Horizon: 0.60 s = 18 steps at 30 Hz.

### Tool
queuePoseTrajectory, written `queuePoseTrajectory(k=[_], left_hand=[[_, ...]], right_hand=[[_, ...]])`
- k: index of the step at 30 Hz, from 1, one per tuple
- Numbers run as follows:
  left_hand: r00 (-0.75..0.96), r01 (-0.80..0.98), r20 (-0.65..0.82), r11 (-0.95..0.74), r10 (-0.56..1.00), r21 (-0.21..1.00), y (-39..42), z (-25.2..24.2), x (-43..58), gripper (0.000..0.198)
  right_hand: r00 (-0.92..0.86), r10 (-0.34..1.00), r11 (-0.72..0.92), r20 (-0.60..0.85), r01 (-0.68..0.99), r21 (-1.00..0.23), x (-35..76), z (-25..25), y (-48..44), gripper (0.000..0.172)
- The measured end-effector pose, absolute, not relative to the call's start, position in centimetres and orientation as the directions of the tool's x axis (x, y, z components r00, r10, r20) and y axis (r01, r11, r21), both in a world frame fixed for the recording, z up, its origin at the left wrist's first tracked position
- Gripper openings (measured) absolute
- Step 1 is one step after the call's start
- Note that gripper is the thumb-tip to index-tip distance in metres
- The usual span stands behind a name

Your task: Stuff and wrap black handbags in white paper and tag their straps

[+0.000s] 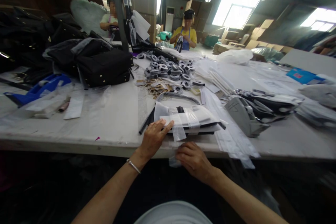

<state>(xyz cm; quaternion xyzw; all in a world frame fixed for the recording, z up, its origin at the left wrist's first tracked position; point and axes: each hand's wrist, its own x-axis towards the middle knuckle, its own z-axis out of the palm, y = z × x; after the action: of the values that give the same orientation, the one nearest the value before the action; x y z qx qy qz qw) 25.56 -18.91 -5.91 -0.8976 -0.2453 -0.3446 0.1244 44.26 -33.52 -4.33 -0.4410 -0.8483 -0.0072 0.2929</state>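
A bundle in white sheeting [204,113] with black edges lies near the front of the table, a curved handle [181,94] arching behind it. Clear plastic strips [178,131] cross its front. My left hand [154,135] rests on the bundle's left front part with its fingers stretched out. Just below the table's front edge, my right hand [193,159] is closed, fingers pinched at a clear plastic strip [173,161] that hangs there. Its exact grip is partly hidden. Behind the bundle are a pile of grey-white coiled straps [170,68] and tan strings [156,87].
Black bags [105,64] are heaped at left, beside a blue tool [42,89]. A grey tape dispenser [244,117] and long plastic sleeves [225,126] lie to the right. Two people work across the table, one in a yellow shirt [193,35]. A post [120,14] stands at back left.
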Motion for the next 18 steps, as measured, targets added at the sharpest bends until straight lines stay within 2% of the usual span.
queuePoseTrajectory(k=[3, 5, 7, 10, 13, 18], left_hand=[[0.635, 0.519, 0.690, -0.854, 0.346, -0.049, -19.1, -6.1, 25.6, 0.049], [0.634, 0.511, 0.692, -0.858, 0.345, -0.041, -19.1, -6.2, 25.6, 0.048], [0.636, 0.506, 0.689, -0.862, 0.348, -0.031, -19.1, -6.3, 25.5, 0.047], [0.633, 0.506, 0.690, -0.862, 0.351, -0.026, -19.0, -6.3, 25.5, 0.047], [0.622, 0.505, 0.706, -0.863, 0.339, -0.030, -19.0, -6.2, 25.5, 0.049], [0.612, 0.506, 0.719, -0.862, 0.329, -0.036, -19.1, -6.2, 25.6, 0.047]], right_hand=[[-0.530, 0.729, 0.670, 0.433, 0.684, -0.290, 44.7, -1.0, -35.1, 0.015], [-0.487, 0.721, 0.641, 0.493, 0.739, -0.208, 45.2, 1.0, -34.8, 0.025], [-0.413, 0.735, 0.532, 0.538, 0.843, -0.080, 45.9, 2.2, -33.4, 0.035], [-0.416, 0.736, 0.486, 0.534, 0.874, 0.010, 46.7, 2.2, -30.2, 0.031], [-0.446, 0.677, 0.571, 0.585, 0.821, -0.035, 46.4, 1.1, -28.2, 0.023], [-0.429, 0.657, 0.614, 0.620, 0.781, -0.110, 45.1, -0.2, -29.1, 0.024]])
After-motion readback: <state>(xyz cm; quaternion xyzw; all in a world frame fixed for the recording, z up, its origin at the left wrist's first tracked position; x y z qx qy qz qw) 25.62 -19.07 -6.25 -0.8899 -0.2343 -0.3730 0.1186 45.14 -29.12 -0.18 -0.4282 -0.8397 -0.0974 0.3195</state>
